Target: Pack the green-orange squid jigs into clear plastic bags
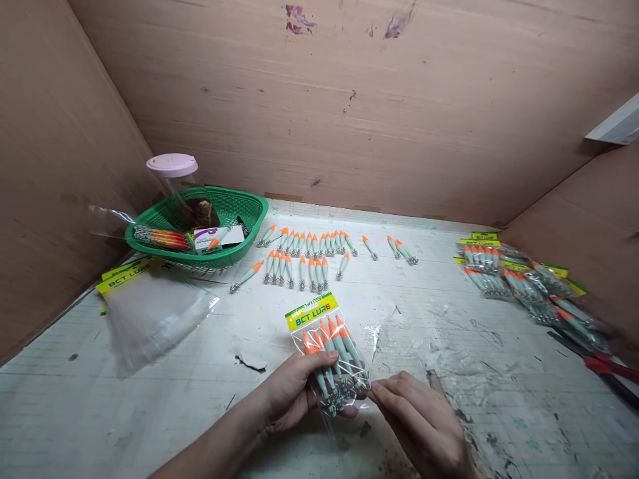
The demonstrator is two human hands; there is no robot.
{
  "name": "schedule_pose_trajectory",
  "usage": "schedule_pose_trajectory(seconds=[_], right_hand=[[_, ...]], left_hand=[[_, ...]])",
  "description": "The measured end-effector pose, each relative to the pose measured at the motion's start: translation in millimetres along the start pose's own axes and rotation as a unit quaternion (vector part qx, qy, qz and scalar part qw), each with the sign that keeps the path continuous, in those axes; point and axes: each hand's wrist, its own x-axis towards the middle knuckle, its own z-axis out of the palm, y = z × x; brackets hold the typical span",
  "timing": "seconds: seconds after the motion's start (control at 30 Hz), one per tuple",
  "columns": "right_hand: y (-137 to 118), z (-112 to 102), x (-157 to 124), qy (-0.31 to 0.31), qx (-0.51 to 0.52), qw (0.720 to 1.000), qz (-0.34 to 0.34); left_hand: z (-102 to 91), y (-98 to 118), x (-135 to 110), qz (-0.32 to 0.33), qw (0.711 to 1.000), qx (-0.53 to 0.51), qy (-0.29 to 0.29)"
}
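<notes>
A clear plastic bag of fishing lures (313, 316) with a yellow and green "BCT LURE" header rests in my left hand (294, 386). My thumb presses on its front and the fingers lie behind it. Inside are several pale green squid lures (340, 346) with orange tips up and spiky hooks down. At the bag's lower right edge, by the hooks, the fingertips of my right hand (424, 416) are pinched together on the plastic. Loose lures (302, 271) of the same kind lie in two rough rows beyond the bag.
A green basket (257, 206) at the left holds a pink-lidded jar (172, 166), a card and red-yellow lures. Flat unfilled header bags (150, 319) lie in front of it. Filled lure bags (519, 279) pile up at the right, near red-handled pliers (612, 369). Board walls surround the table.
</notes>
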Motion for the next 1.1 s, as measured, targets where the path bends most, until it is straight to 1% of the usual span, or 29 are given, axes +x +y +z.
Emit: schedule_pose_trajectory(seconds=[0.1,0.2,0.23,0.27,0.3,0.33,0.37,0.4,0.43,0.47,0.5,0.53,0.57,0.6,0.67,0.73,0.97,1.03,1.1], right_hand=[[-3,4,-2,0.019,-0.013,1.0,-0.001],[-4,14,-5,0.034,-0.017,0.999,0.038],[-4,18,-6,0.035,-0.02,0.998,0.058],[-3,22,-8,0.034,-0.026,0.996,0.078],[-2,26,-9,0.03,-0.034,0.994,0.097],[0,29,-10,0.025,-0.042,0.993,0.111],[1,32,-11,0.017,-0.049,0.991,0.122],[2,35,-12,0.009,-0.055,0.99,0.13],[3,37,-12,0.004,-0.062,0.989,0.137],[4,38,-12,-0.002,-0.069,0.988,0.14],[5,39,-11,-0.01,-0.076,0.987,0.141],[6,39,-11,-0.018,-0.085,0.986,0.139],[7,40,-10,-0.03,-0.097,0.986,0.135],[8,39,-9,-0.039,-0.111,0.985,0.129],[10,39,-8,-0.054,-0.134,0.982,0.118],[11,39,-7,-0.058,-0.146,0.982,0.108],[14,48,-8,-0.048,-0.164,0.982,0.084],[13,48,-8,-0.043,-0.165,0.982,0.083],[12,41,-8,-0.041,-0.164,0.982,0.087]], left_hand=[[0.1,1,1,-0.008,1.0,0.016,0.002],[-1.8,2,4,0.008,0.999,0.044,0.023],[-3.3,2,5,0.024,0.996,0.072,0.045],[-5.1,2,6,0.049,0.989,0.116,0.083],[-7.3,2,7,0.086,0.97,0.18,0.137],[-9.7,3,7,0.136,0.935,0.263,0.197],[-12.0,3,6,0.195,0.88,0.356,0.248],[-14.2,3,6,0.254,0.812,0.452,0.269],[-16.3,2,5,0.304,0.741,0.543,0.252],[-18.1,1,5,0.336,0.677,0.623,0.2],[-19.6,0,5,0.343,0.627,0.688,0.126],[-20.9,-1,6,0.331,0.589,0.735,0.054],[-22.0,-2,8,0.308,0.564,0.766,0.003],[-23.0,-3,9,0.285,0.547,0.787,-0.023],[-24.5,-4,12,0.254,0.534,0.806,-0.022],[-25.7,-4,14,0.248,0.53,0.81,-0.012],[-31.2,-7,18,0.295,0.516,0.804,-0.001],[-29.3,-8,18,0.297,0.519,0.802,0.005],[-23.4,-8,12,0.301,0.529,0.793,0.024]])
